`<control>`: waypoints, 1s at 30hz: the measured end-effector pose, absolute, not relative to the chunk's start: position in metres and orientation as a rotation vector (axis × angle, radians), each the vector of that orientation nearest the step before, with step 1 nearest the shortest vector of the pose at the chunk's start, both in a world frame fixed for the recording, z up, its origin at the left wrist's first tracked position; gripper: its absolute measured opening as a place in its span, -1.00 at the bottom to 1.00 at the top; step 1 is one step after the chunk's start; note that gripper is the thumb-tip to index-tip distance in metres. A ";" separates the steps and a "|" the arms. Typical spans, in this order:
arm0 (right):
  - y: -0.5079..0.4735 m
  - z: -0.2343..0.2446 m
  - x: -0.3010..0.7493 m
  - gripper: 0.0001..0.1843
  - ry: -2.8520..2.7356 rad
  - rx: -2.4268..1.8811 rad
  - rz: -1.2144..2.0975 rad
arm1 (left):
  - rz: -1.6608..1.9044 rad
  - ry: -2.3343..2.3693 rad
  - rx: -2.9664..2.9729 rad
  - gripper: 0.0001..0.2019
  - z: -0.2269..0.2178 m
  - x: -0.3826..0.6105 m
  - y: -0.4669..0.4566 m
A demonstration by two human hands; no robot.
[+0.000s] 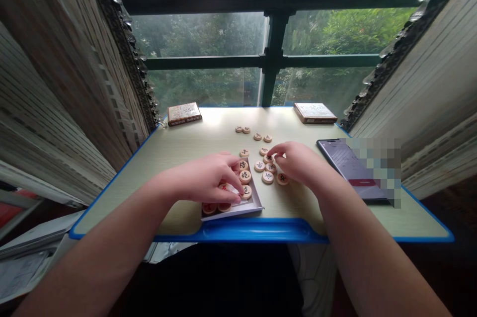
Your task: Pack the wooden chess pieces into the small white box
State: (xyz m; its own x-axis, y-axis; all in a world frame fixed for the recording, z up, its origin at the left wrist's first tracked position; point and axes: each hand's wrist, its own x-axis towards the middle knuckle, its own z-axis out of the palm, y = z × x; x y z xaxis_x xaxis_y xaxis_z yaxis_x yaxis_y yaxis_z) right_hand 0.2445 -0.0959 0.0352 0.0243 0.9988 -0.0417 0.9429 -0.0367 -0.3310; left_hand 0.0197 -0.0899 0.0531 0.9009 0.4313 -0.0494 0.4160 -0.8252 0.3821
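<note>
Palm down, my left hand (212, 178) is over a shallow white box tray (255, 202) holding round wooden xiangqi pieces with black or red characters. Its thumb and a fingertip close at the edge of a black-marked xiangqi piece (246, 192) in the tray; the palm hides part of the contents. A red-marked piece (224, 187) shows between the fingers. To the right, my right hand (296, 160) has its fingertips bent down on a xiangqi piece (267, 159) within a loose group on the table. Another piece (282, 179) lies just below that hand.
Further pieces (258, 136) lie toward the back of the blue-edged table (149, 158). Two small boxes, a left one (185, 114) and a right one (315, 113), sit at the far corners. A phone (350, 173), partly pixelated, lies beside my right forearm. A window stands behind, with curtains either side.
</note>
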 end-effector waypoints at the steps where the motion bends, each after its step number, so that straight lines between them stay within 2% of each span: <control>1: -0.096 0.035 0.245 -0.63 -2.017 -2.087 0.395 | 0.056 0.619 2.678 -0.81 0.053 0.020 -0.090; 13: -0.096 0.035 0.243 -0.65 -1.957 -2.141 0.454 | 0.127 0.606 2.666 -0.80 0.045 0.022 -0.087; 20: -0.095 0.034 0.242 -0.76 -1.983 -2.105 0.359 | 0.146 0.609 2.594 -0.78 0.050 0.021 -0.088; 23: -0.093 0.031 0.242 -0.71 -1.969 -2.095 0.243 | 0.156 0.614 2.548 -0.76 0.053 0.019 -0.088; 26: -0.091 0.029 0.242 -0.67 -1.974 -2.114 0.150 | 0.104 0.605 2.510 -0.81 0.056 0.017 -0.088; 30: -0.091 0.029 0.240 -0.73 -2.006 -2.180 0.213 | 0.060 0.596 2.504 -0.86 0.057 0.016 -0.089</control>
State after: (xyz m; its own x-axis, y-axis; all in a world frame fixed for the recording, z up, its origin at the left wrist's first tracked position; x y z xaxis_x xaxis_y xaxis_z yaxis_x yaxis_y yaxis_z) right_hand 0.2397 -0.0906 0.0286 0.0844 0.9964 0.0105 0.9718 -0.0800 -0.2216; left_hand 0.0155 -0.0887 0.0568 0.9002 0.4276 -0.0825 0.4026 -0.7450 0.5319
